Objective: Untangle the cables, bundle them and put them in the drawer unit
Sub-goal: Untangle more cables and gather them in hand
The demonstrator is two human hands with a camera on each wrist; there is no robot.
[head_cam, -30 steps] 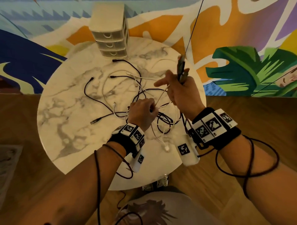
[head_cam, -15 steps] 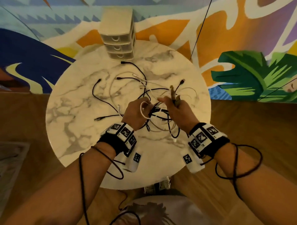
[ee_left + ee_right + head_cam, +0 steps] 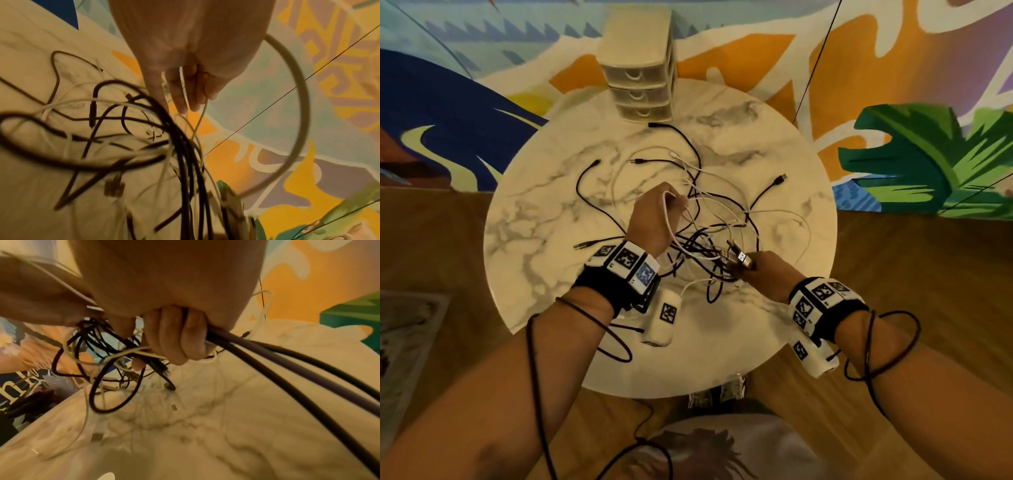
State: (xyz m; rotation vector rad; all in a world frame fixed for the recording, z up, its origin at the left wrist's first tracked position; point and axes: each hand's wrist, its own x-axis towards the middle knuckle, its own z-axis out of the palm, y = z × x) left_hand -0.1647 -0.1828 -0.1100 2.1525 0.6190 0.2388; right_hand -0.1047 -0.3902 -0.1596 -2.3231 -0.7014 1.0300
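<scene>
While our left hand pinches a loop of white cable to draw it free, our right hand clamps plug ends, anchoring the tangle. It sits mid-worktop; the drawer unit waits, closed, at the far edge.

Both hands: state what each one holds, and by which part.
The left hand pinches a white cable partway along its length, at a loop. The right hand grips black cables near their plug ends.

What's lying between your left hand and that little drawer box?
In the head view, loose black and white cable ends on the marble table, between left hand and drawer unit.
</scene>
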